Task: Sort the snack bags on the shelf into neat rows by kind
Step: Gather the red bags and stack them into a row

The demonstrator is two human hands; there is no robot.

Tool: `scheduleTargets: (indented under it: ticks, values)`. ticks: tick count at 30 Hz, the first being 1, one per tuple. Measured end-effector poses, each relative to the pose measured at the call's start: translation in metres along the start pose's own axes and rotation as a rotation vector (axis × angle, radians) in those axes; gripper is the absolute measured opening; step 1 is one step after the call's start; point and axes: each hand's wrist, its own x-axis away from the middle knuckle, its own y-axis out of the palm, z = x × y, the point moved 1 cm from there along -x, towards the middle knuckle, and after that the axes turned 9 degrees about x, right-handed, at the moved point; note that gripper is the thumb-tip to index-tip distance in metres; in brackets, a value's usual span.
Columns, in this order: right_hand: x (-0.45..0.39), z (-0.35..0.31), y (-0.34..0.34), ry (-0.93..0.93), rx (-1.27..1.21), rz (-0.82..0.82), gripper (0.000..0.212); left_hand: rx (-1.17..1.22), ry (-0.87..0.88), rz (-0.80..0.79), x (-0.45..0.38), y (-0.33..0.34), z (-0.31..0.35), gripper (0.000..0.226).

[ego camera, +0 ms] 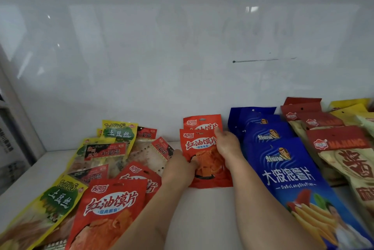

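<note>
Two red-orange snack bags (202,148) lie overlapped at the centre of the frame on the white shelf (206,215), the rear one pushed against the pale back wall (182,47) and showing only its top strip above the front one. Both hands are on the front bag: the left hand (180,168) covers its lower left edge with fingers curled, the fingertips lost against the print, so how firmly it grips is hard to say; the right hand (226,144) lies along its right edge with the thumb pressed on the bag's face and the other fingers hidden behind the hand. Just right of this pair runs a row of blue chip bags (289,170), overlapped front to back, the nearest cut off by the lower right corner of the frame. Farther right, dark-red-topped bags (340,142) form another overlapped row, partly cut by the right edge, and behind them in the upper right of the goods a few yellow bags (350,108) show only their tops. At the lower left sits an unsorted heap: yellow-green bags (119,130), clear bags with small red labels (105,150) half buried beneath others, and two more red-orange bags (113,209) whose lower ends run out of the frame. Text on the farther bags is too blurred to read.
</note>
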Motion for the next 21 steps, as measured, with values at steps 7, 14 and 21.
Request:
scheduleTargets:
  ticks: [7,14,21]
  values:
    - [-0.011,0.007,0.011,-0.065,0.426,0.071,0.029,-0.136,0.031,0.018,-0.003,0.007,0.001,0.04]
    - [-0.011,0.006,0.021,0.003,0.615,0.154,0.031,-0.25,0.05,0.012,-0.002,0.009,0.006,0.045]
    - [0.008,-0.005,0.016,-0.081,0.489,0.205,0.057,-0.123,0.02,0.129,0.005,-0.002,0.014,0.053]
